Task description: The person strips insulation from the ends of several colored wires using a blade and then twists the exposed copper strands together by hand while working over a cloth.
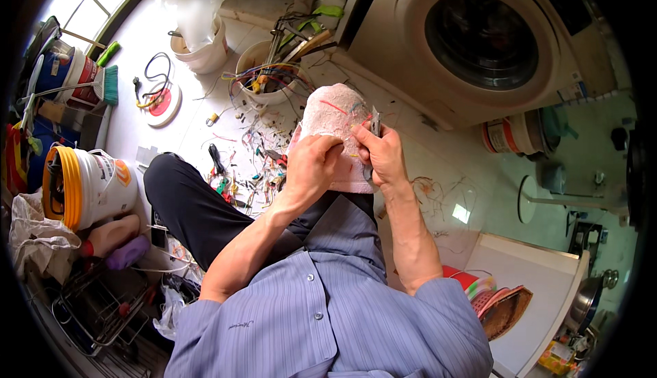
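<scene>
A pink towel lies draped over my knee, with short red and yellow wire scraps on it. My left hand is closed in a pinch above the towel; whatever lies between its fingertips is hidden. Close beside it, my right hand grips a slim grey metal utility knife, held upright along the towel's right side. The right thumb points toward the left fingers, and a small gap separates the two hands.
Wire scraps and pliers litter the floor at left. Ahead stand a bucket of tools and wires and a white bucket. A washing machine stands ahead right. Left is a bucket with a yellow hose; right, a white panel.
</scene>
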### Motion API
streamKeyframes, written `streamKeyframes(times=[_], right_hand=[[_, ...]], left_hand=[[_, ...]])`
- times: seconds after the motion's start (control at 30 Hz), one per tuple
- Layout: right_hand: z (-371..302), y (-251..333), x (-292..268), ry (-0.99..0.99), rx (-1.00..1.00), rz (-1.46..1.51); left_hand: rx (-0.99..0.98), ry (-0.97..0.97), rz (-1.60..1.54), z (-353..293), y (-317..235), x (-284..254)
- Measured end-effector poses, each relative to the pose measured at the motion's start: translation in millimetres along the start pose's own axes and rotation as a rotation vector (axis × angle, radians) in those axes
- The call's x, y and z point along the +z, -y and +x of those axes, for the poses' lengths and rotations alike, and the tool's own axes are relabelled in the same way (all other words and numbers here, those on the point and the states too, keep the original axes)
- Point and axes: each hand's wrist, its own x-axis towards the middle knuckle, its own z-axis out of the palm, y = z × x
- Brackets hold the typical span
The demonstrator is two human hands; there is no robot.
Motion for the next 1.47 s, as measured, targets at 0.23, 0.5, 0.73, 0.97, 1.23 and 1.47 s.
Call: streamKeyframes(times=[0.23, 0.5, 0.73, 0.97, 1.23, 1.47], right_hand=[[7, -8, 1, -0.171, -0.266, -0.487], [23, -10, -12, -0.138, -0.37, -0.757], [-17, 2, -10, -0.027, -0.473, -1.164], [-26, 17, -9, 0.069, -0.329, -1.22], [-28, 10, -2, 0.114, -0.558, -1.113], [-25, 5, -7, 0.071, -0.285, -1.094]], left_hand=[[-0.66, 0.156, -0.67, 5, 1, 5], [-0.753, 0.093, -0.764, 8, 3, 4], [-0.781, 0.095, -0.777, 6, 11, 6], [-0.779, 0.104, -0.786, 6, 5, 4], [-0.778, 0.092, -0.835, 3, 11, 8], [-0.765, 0.103, -0.782, 3, 13, 9]])
